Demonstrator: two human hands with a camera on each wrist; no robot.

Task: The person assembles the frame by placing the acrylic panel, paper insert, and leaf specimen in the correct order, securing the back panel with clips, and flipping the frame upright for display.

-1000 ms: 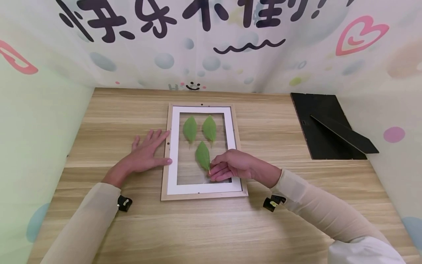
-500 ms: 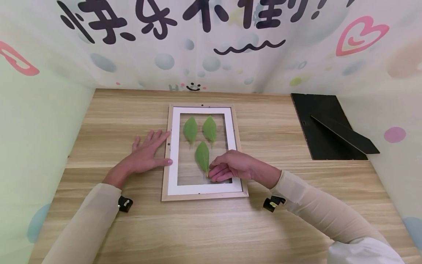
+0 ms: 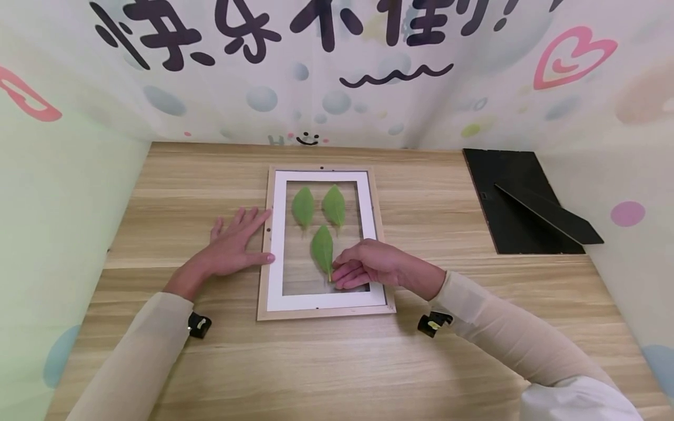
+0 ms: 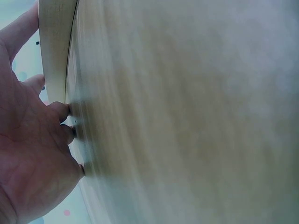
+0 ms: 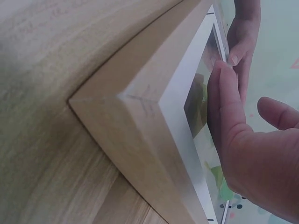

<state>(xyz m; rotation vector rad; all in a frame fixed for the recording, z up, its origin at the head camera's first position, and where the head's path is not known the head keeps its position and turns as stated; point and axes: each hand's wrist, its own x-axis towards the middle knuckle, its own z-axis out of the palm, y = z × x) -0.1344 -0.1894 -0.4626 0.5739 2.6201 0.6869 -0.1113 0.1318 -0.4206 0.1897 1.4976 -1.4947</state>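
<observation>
A light wooden picture frame (image 3: pixel 326 314) lies flat on the table, with a white mat (image 3: pixel 276 275) around its clear pane. Two green leaves sit side by side in the upper window, a left leaf (image 3: pixel 302 206) and a right leaf (image 3: pixel 334 204). Below them is a lower leaf (image 3: pixel 322 248). My right hand (image 3: pixel 375 264) reaches over the frame's right side, fingertips at the lower leaf's stem; the right wrist view shows its thumb apart from the extended fingers. With fingers spread, my left hand (image 3: pixel 230 248) touches the frame's left edge by thumb and index finger.
A black backing board (image 3: pixel 508 169) with a raised stand leg (image 3: pixel 547 213) lies at the table's right rear. Behind the wood-grain table (image 3: pixel 337 368) hangs a printed cloth (image 3: pixel 210 105), and pale walls flank both sides.
The lower leaf's stem end has shifted slightly left, so the leaf stands straighter. My right fingertips have moved a little left with it. The left hand stays put.
</observation>
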